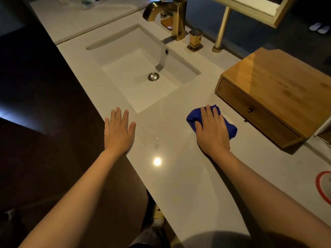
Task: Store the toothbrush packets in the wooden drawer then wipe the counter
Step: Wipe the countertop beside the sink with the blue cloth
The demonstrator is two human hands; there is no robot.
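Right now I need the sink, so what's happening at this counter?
A person is wiping the pale stone counter. Their right hand presses flat on a crumpled blue cloth in front of the closed wooden drawer box. Their left hand rests open on the counter's front edge, beside the rectangular white sink. No toothbrush packets show on the counter.

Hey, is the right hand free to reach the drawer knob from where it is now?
Probably yes. The right hand lies flat on the blue cloth, and only bare counter separates it from the drawer knob. It would have to lift off the cloth first.
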